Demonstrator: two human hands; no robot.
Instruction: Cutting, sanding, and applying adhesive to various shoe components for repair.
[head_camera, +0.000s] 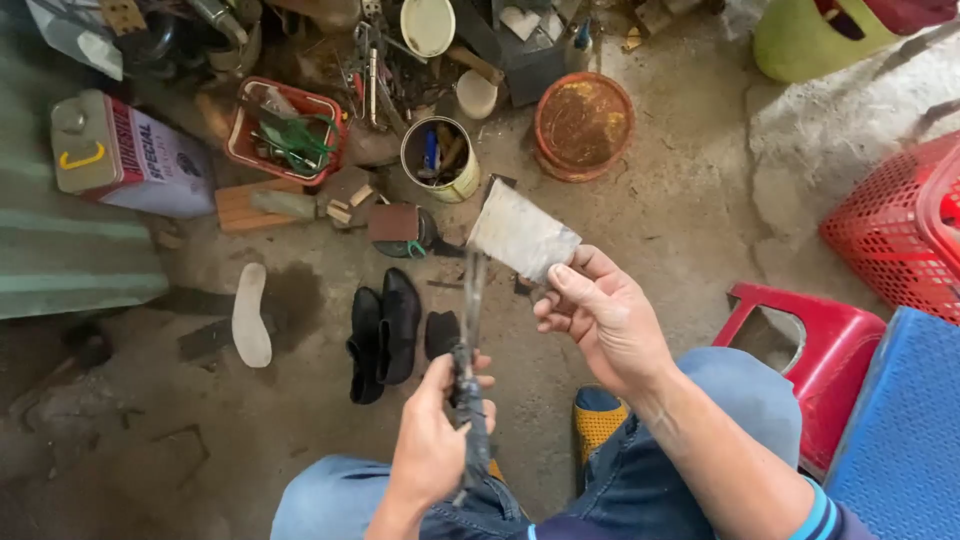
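Note:
My left hand (432, 437) is closed around the dark wrapped handle of a long thin blade tool (470, 330), whose blade points up and away from me. My right hand (600, 315) pinches a grey rectangular sheet, worn like sandpaper (522, 235), between thumb and fingers. The sheet's lower edge lies against the blade near its tip. Both hands are above my knees in blue jeans.
On the concrete floor lie a pair of black shoes (385, 330), a white insole (250, 315), a tin can of tools (440, 158), a red tool tray (285, 130), a round rusty lid (584, 125) and a metal canister (125, 155). Red stool (810, 350) and red basket (900, 235) at right.

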